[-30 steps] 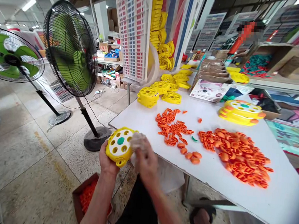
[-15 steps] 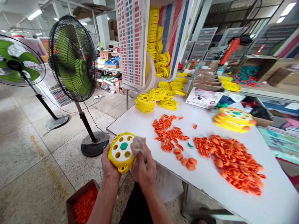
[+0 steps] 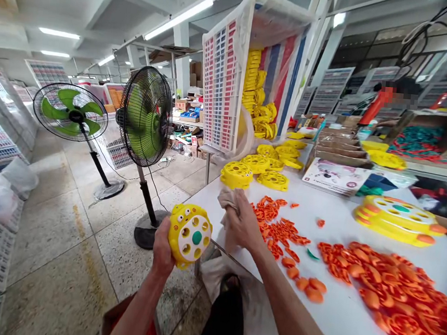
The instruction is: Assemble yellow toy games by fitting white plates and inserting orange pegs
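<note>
The grip of the left hand held one yellow toy by its side, next to the bench, at seven o'clock in the view; the grip of the right hand was bunched around one crumpled, pale cloth, at two o'clock from the toy and apart from it. The toy was glossy, rounded and tilted, with two eyes, a white disc pierced by round holes, and one green centre. On the bench, around the toy's three o'clock, lay two heaps of curved orange plastic pieces. Two wire-caged fans stood between ten and eleven o'clock.
</note>
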`<state>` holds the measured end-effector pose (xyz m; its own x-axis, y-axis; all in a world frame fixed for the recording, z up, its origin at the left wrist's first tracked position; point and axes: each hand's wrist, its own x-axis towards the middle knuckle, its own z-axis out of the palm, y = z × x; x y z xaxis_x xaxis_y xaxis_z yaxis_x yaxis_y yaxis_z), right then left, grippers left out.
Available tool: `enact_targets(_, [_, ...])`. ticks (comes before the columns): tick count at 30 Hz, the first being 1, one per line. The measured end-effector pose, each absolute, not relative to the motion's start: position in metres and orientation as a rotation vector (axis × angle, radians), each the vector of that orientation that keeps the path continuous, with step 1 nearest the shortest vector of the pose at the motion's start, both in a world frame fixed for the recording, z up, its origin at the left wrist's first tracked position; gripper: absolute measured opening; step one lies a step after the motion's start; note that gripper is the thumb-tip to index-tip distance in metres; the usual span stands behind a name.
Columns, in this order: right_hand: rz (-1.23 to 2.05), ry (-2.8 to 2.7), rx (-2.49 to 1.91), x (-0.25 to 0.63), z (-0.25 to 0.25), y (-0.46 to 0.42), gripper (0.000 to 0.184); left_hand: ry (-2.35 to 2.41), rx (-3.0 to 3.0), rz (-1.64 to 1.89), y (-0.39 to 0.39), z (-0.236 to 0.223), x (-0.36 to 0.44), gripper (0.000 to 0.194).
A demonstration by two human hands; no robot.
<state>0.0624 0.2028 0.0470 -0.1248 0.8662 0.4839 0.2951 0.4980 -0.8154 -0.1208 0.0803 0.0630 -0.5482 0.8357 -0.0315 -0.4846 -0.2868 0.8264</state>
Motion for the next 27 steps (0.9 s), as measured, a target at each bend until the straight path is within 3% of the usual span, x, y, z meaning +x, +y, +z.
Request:
enact_targets(5, [0.756,-1.859,-1.107,0.068,0.031,0.199,0.031,1.082,0.698,1.879,0.067,0.063,-0.128,0.043])
enact_targets(12, [1.269,-1.774,-0.872,0.11,0.031,0.115,0.047,1.028,0.769,1.692,0.058,0.063,-0.105,0.035])
enact_targets(17, [1.535,-1.554,-0.783,0.142,0.034,0.069,0.042,0.969,0.627,1.454,0.055,0.056,-0.07,0.034])
enact_targets(23, [1.561,-1.234,-0.981,0.178,0.022,0.029,0.043,0.941,0.406,1.033,0.061,0.054,-0.029,0.038])
enact_targets(27, [1.511,-1.065,-1.047,0.198,0.01,0.011,0.046,0.875,0.517,0.978,0.057,0.05,-0.005,0.038])
